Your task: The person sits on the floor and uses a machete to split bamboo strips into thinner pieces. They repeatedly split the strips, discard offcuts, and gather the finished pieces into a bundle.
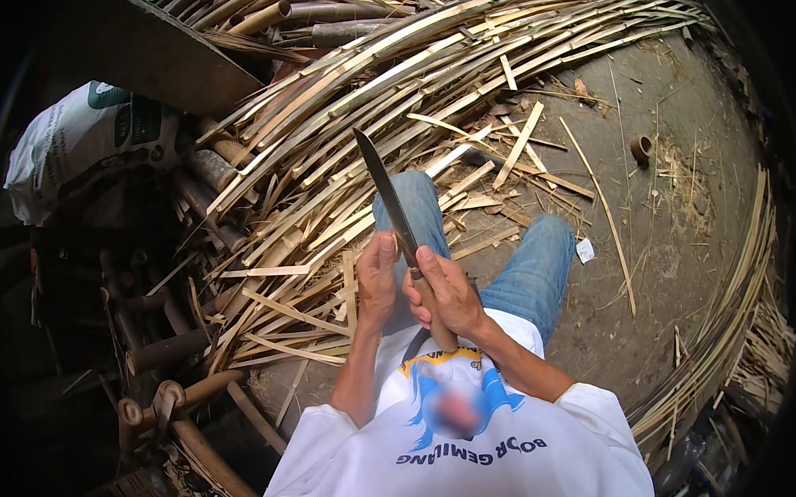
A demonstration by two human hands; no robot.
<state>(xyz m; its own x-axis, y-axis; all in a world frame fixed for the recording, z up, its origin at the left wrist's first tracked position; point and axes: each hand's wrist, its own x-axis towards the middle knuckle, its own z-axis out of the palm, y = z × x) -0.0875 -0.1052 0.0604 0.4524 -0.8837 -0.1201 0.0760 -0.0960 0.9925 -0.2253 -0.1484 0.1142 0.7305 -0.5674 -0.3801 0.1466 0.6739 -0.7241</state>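
Knife (388, 192) prob mid-weight, blade stiff, unlikely to flex or snap; smooth metal may slip, so take hold by wooden handle (442, 332), keep fingertips off edge

Looks: long narrow dark-grey blade, pointed tip, light-brown handle

Pos: in front of you, above your jeans (529, 275), tip aimed away & left toward split strips (368, 94)

Your R hand (450, 294) wraps handle; your L hand (377, 274) at blade base, fingers curled, can't tell if pinching or just touching
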